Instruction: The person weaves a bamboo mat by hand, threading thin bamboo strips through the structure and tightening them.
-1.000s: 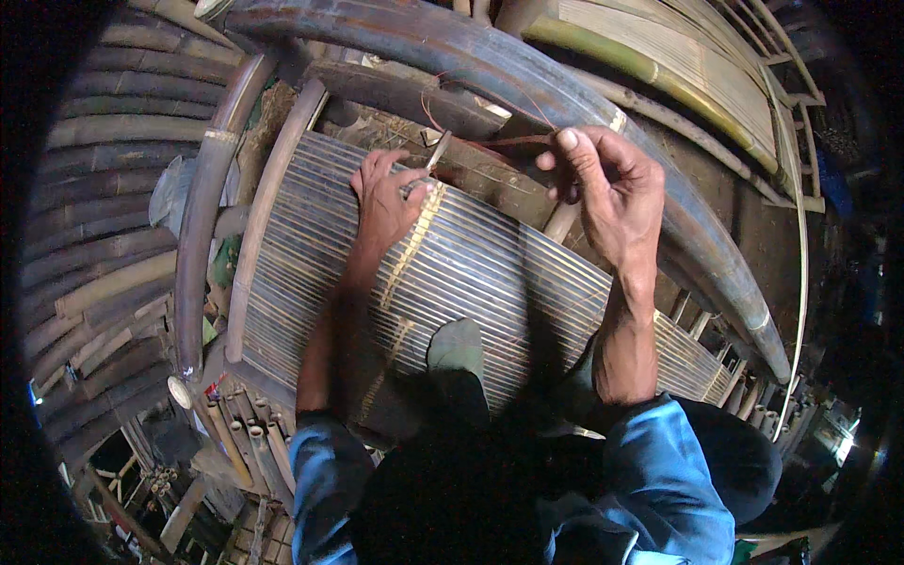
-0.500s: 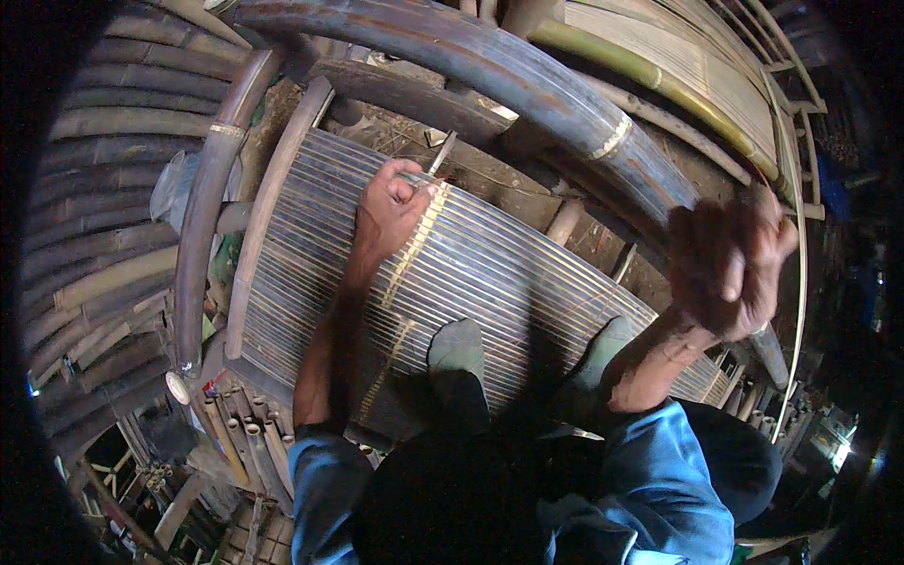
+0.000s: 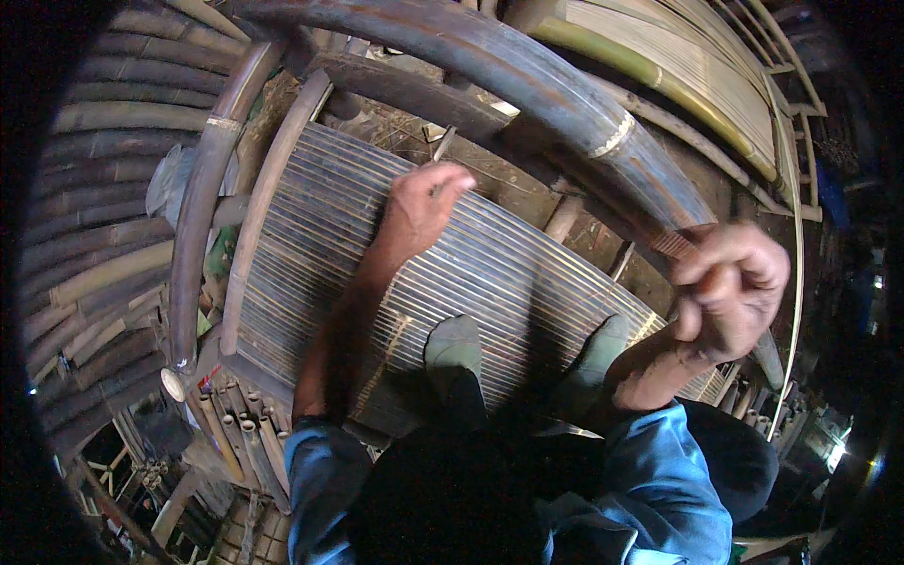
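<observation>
- Left hand (image 3: 421, 202) presses on the far edge of the slatted bamboo panel (image 3: 311, 254), fingers curled shut on a thin stick-like tool (image 3: 443, 146) that pokes up past the knuckles; can't tell what kind of tool it is.
- Right hand (image 3: 730, 282) is raised off to the right of the panel, fist closed. Motion blur hides it, so I can't tell whether it holds a strip or nothing.
- Panel lies tilted across the person's lap area, near edge by the knees, far edge toward the dirt ground (image 3: 527, 188). My read: held that way so both hands reach the far row of slats.
- Two feet in dark green shoes (image 3: 452, 353) rest on the panel's near half, likely pinning it so it doesn't shift under the left hand's push.
- Thick dark bamboo pole (image 3: 527, 71) arches over the far side of the panel, apart from both hands; another curved pole (image 3: 193, 254) runs just beside the panel's left frame.
- Containers: none as such. Closest is a bundle of short cut bamboo tubes (image 3: 240, 433) at the lower left, open ends up, nothing visible inside.
- Stacked bamboo poles (image 3: 104, 169) at left; a finished slatted panel (image 3: 678, 66) leans at upper right.
</observation>
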Available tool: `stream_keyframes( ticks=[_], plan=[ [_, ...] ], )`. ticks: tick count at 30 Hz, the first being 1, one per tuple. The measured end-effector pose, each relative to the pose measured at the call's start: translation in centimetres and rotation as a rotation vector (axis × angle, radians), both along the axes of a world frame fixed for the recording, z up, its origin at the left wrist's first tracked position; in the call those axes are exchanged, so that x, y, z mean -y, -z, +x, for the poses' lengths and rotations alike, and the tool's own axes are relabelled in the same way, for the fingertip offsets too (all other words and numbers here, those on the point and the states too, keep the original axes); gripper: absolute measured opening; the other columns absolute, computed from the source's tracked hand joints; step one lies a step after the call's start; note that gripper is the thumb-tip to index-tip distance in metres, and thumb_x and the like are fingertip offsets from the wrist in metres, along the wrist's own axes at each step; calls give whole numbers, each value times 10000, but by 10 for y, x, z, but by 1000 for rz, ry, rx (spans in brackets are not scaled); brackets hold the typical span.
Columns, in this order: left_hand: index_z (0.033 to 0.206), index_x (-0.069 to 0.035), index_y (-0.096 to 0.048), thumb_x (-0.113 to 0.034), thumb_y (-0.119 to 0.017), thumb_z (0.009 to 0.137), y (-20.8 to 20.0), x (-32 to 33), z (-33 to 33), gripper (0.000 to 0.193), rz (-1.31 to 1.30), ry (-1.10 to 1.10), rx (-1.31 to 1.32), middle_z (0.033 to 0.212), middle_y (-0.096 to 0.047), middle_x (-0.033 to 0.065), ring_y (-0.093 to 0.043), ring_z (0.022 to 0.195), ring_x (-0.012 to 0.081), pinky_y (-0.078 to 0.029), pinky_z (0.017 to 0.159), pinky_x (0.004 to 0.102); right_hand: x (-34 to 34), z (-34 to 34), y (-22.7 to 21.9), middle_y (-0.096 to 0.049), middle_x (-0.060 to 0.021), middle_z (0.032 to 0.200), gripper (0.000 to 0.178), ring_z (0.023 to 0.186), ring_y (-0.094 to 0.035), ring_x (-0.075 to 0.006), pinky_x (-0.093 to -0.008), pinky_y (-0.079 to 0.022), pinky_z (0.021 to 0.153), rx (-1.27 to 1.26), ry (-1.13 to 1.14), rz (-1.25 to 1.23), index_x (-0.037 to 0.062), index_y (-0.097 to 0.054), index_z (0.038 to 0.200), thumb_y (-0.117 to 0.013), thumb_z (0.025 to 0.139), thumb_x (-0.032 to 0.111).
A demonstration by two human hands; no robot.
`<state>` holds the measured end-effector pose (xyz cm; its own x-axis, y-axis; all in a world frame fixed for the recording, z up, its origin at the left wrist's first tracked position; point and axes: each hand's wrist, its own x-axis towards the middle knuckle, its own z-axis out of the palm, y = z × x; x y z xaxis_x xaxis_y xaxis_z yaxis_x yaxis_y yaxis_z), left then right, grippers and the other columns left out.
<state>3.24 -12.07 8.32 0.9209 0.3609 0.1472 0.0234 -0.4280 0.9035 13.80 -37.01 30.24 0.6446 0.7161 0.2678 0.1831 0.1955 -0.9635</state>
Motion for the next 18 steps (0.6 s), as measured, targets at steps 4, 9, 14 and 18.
stream_keyframes(
  ticks=[4,9,14,18],
  plan=[
    [1000,11,-621,-152,-525,1036,-6,-41,-12,192,-695,-398,46,903,-705,143,-691,864,218,-545,785,324,-20,8,10,-731,-185,890,143,801,-713,-243,-340,-561,733,111,-239,-230,-78,-723,948,-698,885,48],
    [978,10,-600,-217,-501,1059,-17,-106,-69,260,-823,-310,274,934,-679,161,-675,949,249,-530,902,395,-38,14,62,-699,-177,1174,303,978,-700,-222,-365,-563,849,-41,-282,-398,-21,-710,1139,-705,904,169],
    [1126,27,-616,-161,-575,1025,-62,-178,-118,217,-749,-677,397,1012,-663,144,-659,1033,277,-549,932,422,-87,24,165,-731,-166,1085,376,975,-701,-249,-391,-539,880,29,-18,-680,37,-715,1173,-708,923,318],
    [1302,-11,-619,-201,-697,955,-84,-193,-135,403,176,-815,-92,1089,-693,102,-643,984,193,-511,903,328,-111,17,226,-735,-226,976,492,966,-703,-385,-472,-525,898,73,1,-956,22,-762,1006,-657,916,495]
  ],
)
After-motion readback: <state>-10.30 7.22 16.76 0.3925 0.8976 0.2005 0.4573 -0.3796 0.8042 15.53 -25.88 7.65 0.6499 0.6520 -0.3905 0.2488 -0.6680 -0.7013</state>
